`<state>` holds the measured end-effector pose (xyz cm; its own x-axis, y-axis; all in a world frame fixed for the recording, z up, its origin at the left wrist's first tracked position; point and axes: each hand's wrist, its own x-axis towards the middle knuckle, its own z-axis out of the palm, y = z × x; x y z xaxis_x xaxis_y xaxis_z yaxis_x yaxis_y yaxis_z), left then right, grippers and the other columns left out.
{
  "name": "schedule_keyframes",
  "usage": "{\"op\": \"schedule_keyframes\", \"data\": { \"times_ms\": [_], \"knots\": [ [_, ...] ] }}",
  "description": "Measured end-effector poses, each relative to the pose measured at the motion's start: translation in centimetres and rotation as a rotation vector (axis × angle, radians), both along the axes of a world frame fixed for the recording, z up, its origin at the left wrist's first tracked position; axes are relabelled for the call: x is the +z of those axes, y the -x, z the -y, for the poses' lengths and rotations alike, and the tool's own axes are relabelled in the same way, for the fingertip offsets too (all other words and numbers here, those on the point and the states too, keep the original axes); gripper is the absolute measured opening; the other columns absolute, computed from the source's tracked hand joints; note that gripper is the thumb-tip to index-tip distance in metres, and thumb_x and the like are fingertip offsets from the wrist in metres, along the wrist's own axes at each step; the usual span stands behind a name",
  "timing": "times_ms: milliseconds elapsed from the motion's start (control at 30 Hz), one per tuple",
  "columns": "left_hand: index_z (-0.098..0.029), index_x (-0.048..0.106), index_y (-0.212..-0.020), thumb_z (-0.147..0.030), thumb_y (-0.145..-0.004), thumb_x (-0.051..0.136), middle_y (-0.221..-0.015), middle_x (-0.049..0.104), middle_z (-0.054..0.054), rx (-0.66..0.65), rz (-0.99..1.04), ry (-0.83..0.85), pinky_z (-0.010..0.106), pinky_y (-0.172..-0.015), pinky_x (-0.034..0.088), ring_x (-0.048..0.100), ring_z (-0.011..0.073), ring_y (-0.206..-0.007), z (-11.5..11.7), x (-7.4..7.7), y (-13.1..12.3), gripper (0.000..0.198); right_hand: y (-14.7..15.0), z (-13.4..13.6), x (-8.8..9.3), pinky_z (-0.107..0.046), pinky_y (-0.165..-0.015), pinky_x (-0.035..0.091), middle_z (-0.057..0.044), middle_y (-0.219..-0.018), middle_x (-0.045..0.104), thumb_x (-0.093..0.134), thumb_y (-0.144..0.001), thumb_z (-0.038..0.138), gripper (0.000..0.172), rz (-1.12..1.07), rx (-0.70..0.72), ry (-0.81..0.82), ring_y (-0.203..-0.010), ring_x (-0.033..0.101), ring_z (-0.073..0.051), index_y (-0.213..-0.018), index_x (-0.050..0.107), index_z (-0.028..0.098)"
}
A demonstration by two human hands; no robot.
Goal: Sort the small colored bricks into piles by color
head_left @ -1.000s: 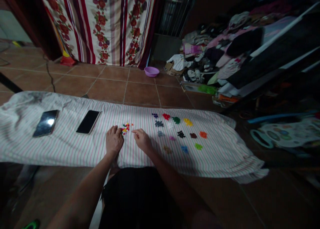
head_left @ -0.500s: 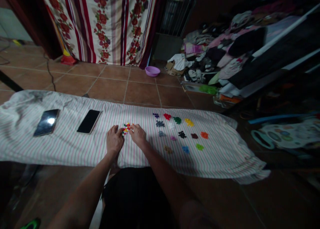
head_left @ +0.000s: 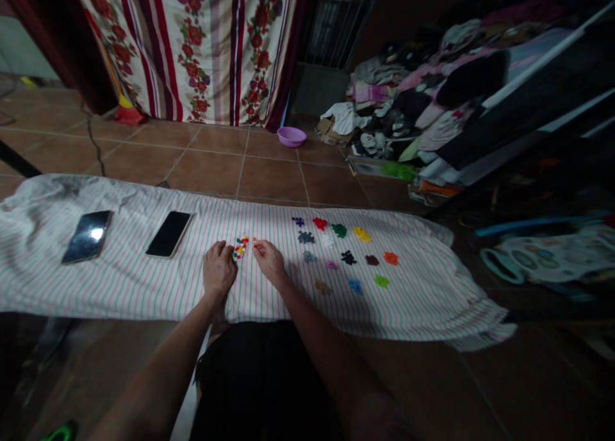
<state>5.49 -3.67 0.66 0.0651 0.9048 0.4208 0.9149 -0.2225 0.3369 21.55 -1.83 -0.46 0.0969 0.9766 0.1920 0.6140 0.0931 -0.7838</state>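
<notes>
A small mixed pile of tiny coloured pieces (head_left: 241,247), red, yellow, white and green, lies on the striped cloth between my hands. My left hand (head_left: 220,268) rests at the pile's left edge, fingers curled in; whatever they hold is hidden. To the right of the pile my right hand (head_left: 270,259) is closed in a pinch. A tiny orange piece (head_left: 254,239) shows by its fingertips; whether it is gripped I cannot tell. Farther right lie several heaps sorted by colour, among them red (head_left: 319,224), dark green (head_left: 339,230), yellow (head_left: 361,234), white (head_left: 328,241), black (head_left: 348,257) and orange (head_left: 391,258).
Two phones (head_left: 169,234) lie on the striped cloth (head_left: 129,281) to the left. Beyond the cloth, a purple basin (head_left: 291,136) sits on the tiled floor before a flowered curtain (head_left: 216,50). A heap of clothes (head_left: 384,101) fills the far right.
My right hand has drawn back a little to the right, off the mixed pile, uncovering more of it. My left hand keeps its place at the pile's edge.
</notes>
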Motion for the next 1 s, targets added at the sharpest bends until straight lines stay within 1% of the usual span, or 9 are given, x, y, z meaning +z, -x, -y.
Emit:
{"op": "schedule_keyframes", "data": {
  "times_ms": [100, 167, 333, 467, 633, 733, 867, 1000],
  "knots": [
    [-0.017, 0.065, -0.102, -0.015, -0.085, 0.046, -0.120, 0.061, 0.013, 0.000, -0.002, -0.013, 0.043, -0.093, 0.044, 0.055, 0.0280, -0.114, 0.0, 0.1, 0.0, 0.026, -0.5, -0.1, -0.5, -0.025, -0.071, 0.051, -0.001, -0.087, 0.070, 0.054, -0.083, 0.025, 0.014, -0.128, 0.029, -0.016, -0.074, 0.067, -0.014, -0.093, 0.063, 0.021],
    [-0.017, 0.065, -0.103, -0.015, -0.085, 0.046, -0.120, 0.061, 0.013, -0.004, -0.009, -0.024, 0.043, -0.093, 0.044, 0.055, 0.0284, -0.114, 0.1, 0.2, -0.1, 0.026, -0.7, -0.1, -0.8, -0.026, -0.071, 0.052, 0.000, -0.084, 0.069, 0.054, -0.082, 0.026, 0.013, -0.177, 0.036, -0.017, -0.074, 0.067, -0.014, -0.091, 0.062, 0.022],
    [-0.017, 0.064, -0.104, -0.016, -0.085, 0.045, -0.121, 0.060, 0.014, -0.017, -0.021, -0.042, 0.044, -0.093, 0.044, 0.054, 0.0285, -0.114, 0.2, 0.1, 0.0, 0.026, -1.5, -0.1, -1.0, -0.027, -0.073, 0.053, 0.000, -0.085, 0.070, 0.054, -0.081, 0.029, 0.012, -0.194, 0.032, -0.014, -0.076, 0.068, -0.014, -0.089, 0.061, 0.023],
    [-0.017, 0.064, -0.103, -0.017, -0.086, 0.045, -0.120, 0.060, 0.014, -0.020, -0.021, -0.050, 0.044, -0.093, 0.044, 0.054, 0.0286, -0.114, 0.1, 0.0, 0.0, 0.026, -2.9, -0.2, -0.7, -0.025, -0.070, 0.054, 0.001, -0.084, 0.070, 0.053, -0.081, 0.029, 0.015, -0.197, 0.007, -0.002, -0.076, 0.068, -0.014, -0.093, 0.061, 0.025],
    [-0.017, 0.064, -0.100, -0.018, -0.086, 0.044, -0.118, 0.061, 0.014, -0.028, -0.026, -0.063, 0.043, -0.093, 0.043, 0.054, 0.0283, -0.113, 0.0, -0.1, 0.1, 0.025, -6.8, -0.6, 0.4, -0.026, -0.067, 0.054, 0.000, -0.081, 0.070, 0.053, -0.079, 0.028, 0.016, -0.188, -0.072, -0.027, -0.071, 0.067, -0.014, -0.091, 0.062, 0.023],
    [-0.017, 0.064, -0.101, -0.019, -0.087, 0.044, -0.118, 0.061, 0.013, -0.025, -0.037, -0.065, 0.042, -0.093, 0.043, 0.054, 0.0286, -0.113, 0.0, -0.1, 0.1, 0.025, -9.6, -0.8, 1.0, -0.027, -0.067, 0.054, -0.001, -0.078, 0.069, 0.053, -0.076, 0.028, 0.016, -0.159, -0.154, -0.056, -0.070, 0.066, -0.015, -0.088, 0.063, 0.022],
    [-0.016, 0.064, -0.102, -0.020, -0.087, 0.044, -0.119, 0.061, 0.013, -0.018, -0.044, -0.052, 0.042, -0.093, 0.043, 0.054, 0.0286, -0.112, 0.1, 0.0, 0.1, 0.026, -12.9, -0.8, 1.4, -0.028, -0.068, 0.054, -0.001, -0.076, 0.069, 0.053, -0.075, 0.031, 0.018, -0.142, -0.258, -0.096, -0.068, 0.065, -0.015, -0.086, 0.063, 0.022],
    [-0.017, 0.064, -0.102, -0.021, -0.088, 0.043, -0.119, 0.061, 0.013, -0.019, -0.048, -0.037, 0.043, -0.092, 0.043, 0.055, 0.0281, -0.111, 0.2, 0.1, 0.0, 0.026, -15.5, -1.0, 1.5, -0.030, -0.070, 0.054, -0.003, -0.078, 0.069, 0.052, -0.072, 0.031, 0.019, -0.118, -0.317, -0.103, -0.069, 0.065, -0.017, -0.084, 0.063, 0.021]
  ]
}}
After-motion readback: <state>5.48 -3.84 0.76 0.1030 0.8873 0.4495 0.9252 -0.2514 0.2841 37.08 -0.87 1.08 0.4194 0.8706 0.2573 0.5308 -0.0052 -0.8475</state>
